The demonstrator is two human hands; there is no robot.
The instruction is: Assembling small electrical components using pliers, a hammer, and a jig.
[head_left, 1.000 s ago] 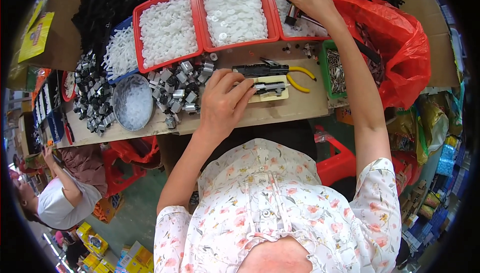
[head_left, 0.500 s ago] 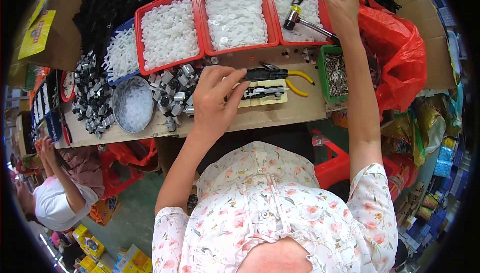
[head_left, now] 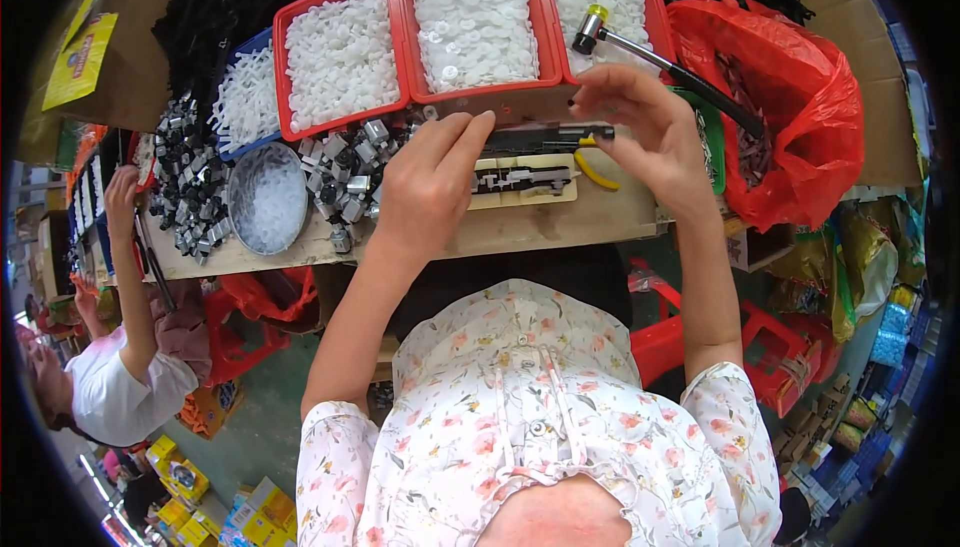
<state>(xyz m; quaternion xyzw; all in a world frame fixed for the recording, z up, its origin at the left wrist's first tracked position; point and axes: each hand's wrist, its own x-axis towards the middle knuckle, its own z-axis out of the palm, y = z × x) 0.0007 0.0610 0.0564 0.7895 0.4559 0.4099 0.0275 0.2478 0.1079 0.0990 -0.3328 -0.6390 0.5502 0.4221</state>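
Note:
My left hand [head_left: 428, 187] is closed, thumb and fingers pinched together at the left end of a slim black bar-shaped part [head_left: 545, 137]. What lies inside the pinch is hidden. My right hand [head_left: 650, 132] is open and curved, its thumb close to the bar's right end; a tiny dark spot shows by one fingertip. Below the bar sits a cream fixture block [head_left: 560, 190] with a black and silver mechanism [head_left: 525, 179] in it. Yellow-handled pliers [head_left: 597, 171] lie partly covered behind it. A small hammer [head_left: 660, 62] rests across the right tray and the red bag.
Red trays [head_left: 404, 32] of white plastic pieces line the back. On the left are a round metal bowl [head_left: 232, 202], heaped metal pieces [head_left: 350, 172] and a blue tray [head_left: 265, 137]. A red bag [head_left: 820, 137] stands right, beside a green tray [head_left: 715, 137]. Another person [head_left: 140, 377] works at far left.
My right hand has come down from the right tray toward the fixture block, and the black part it held is no longer up there. My left hand's fingers have drawn together.

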